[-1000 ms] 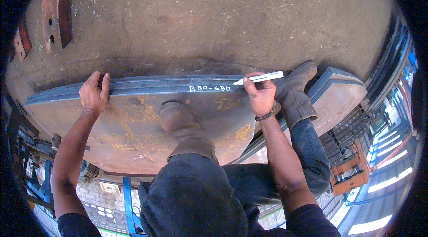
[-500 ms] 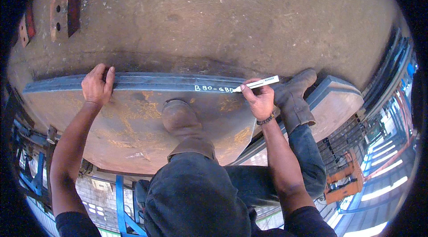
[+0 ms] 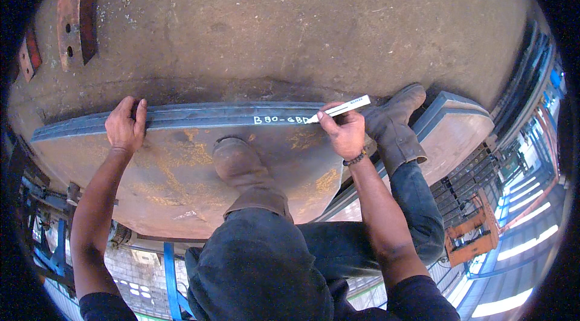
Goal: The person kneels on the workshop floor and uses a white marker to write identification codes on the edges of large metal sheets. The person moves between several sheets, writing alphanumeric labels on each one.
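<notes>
**White marker [image 3: 345, 109] in the right hand [image 3: 345, 133], left hand [image 3: 124, 127] on the plate edge [image 3: 202, 116]**

The right fingers grasp the marker low on its barrel, near the tip, which probably gives fine control over short strokes. The barrel slants up and away to the right of these fingers; the tip points left, at the last character of the white lettering [image 3: 280, 120]. Whether it touches the steel is too small to tell.

The left fingers lie over the far side of the layered edge, thumb set apart, well left of the lettering. Whether they grip or merely rest I cannot tell; the spot likely braces the leaning body while leaving the writing area uncovered.

The steel plates [image 3: 166, 173] lie under the left fingers and reach across to the right ones, their bluish edges forming a narrow band for the lettering. One boot [image 3: 238, 161] stands on the broad face between the two hands, presumably for balance; the other boot [image 3: 399, 118] is just right of the right fingers, beside a second plate stack [image 3: 462, 124].
</notes>
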`<state>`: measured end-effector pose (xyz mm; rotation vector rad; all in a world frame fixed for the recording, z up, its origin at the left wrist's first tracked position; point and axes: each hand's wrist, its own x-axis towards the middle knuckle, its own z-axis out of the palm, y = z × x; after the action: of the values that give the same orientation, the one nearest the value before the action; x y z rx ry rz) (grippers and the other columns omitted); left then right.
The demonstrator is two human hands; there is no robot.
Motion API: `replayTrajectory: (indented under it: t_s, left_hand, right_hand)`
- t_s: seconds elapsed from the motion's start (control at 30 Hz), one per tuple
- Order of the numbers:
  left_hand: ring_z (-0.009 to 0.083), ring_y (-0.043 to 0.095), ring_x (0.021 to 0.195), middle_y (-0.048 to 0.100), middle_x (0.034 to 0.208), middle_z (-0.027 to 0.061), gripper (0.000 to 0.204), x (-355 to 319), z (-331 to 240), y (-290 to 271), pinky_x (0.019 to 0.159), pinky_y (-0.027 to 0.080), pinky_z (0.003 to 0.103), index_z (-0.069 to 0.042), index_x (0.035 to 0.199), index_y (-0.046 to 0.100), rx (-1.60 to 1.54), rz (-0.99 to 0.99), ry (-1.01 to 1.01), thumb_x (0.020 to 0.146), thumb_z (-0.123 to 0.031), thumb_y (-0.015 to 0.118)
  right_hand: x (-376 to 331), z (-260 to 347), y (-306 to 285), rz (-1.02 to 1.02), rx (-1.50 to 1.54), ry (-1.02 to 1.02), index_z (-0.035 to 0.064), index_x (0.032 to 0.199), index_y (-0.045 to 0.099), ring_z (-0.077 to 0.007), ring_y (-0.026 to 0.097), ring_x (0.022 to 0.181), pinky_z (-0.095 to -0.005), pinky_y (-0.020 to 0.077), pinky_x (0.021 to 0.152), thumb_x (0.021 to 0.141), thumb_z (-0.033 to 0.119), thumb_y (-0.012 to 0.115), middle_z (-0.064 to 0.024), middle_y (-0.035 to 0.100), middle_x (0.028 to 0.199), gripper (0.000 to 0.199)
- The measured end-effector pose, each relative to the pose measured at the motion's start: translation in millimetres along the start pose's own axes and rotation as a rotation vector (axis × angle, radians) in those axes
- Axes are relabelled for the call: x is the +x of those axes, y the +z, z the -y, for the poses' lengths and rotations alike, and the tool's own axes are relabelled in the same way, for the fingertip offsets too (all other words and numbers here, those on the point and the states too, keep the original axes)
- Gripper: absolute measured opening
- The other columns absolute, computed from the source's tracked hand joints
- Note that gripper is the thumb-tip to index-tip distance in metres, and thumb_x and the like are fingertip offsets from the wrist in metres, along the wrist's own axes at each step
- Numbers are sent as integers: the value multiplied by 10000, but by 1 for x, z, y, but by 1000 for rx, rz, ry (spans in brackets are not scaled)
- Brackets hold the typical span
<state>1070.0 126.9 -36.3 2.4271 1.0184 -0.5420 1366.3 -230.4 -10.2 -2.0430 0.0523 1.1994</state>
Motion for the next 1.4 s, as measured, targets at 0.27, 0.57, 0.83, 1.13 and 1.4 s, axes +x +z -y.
replayTrajectory:
  t_s: [0.27,0.57,0.83,1.13,1.4]
  left_hand:
    - [410,602,790,619,830,185,328,-5,2,-10,673,468,467,-57,858,564,27,49,-58,954,-370,550]
    - [359,654,950,688,1012,142,539,2,-4,2,794,535,465,-107,1043,668,21,90,-79,936,-587,447]
    - [278,657,1039,690,1105,79,559,-4,-3,-16,873,525,453,-140,1097,676,8,206,-144,934,-600,402]
    - [328,671,933,703,990,103,518,-5,4,2,782,547,478,-121,973,672,33,114,-86,936,-579,432]
    - [328,665,963,703,1029,107,531,-2,2,0,813,538,475,-122,992,677,45,136,-80,938,-583,419]
  right_hand:
    - [2,-5,2,-91,49,-18,38,942,700,-70,586,737,-241,483,665,839,61,744,4,674,821,115]
    - [26,-19,-45,-126,-90,100,6,1123,637,-148,601,838,-290,490,741,946,217,648,-54,664,955,276]
    - [32,-23,-29,-80,-1,89,-3,1129,628,-106,522,762,-260,440,680,938,237,668,-47,637,921,310]
    - [22,-21,-31,-5,-107,-16,-1,1122,634,-110,517,756,-252,432,689,911,178,687,-43,633,921,282]
    - [24,-27,-33,-19,-102,-47,-5,1116,633,-117,532,782,-254,442,708,913,172,681,-49,636,941,274]
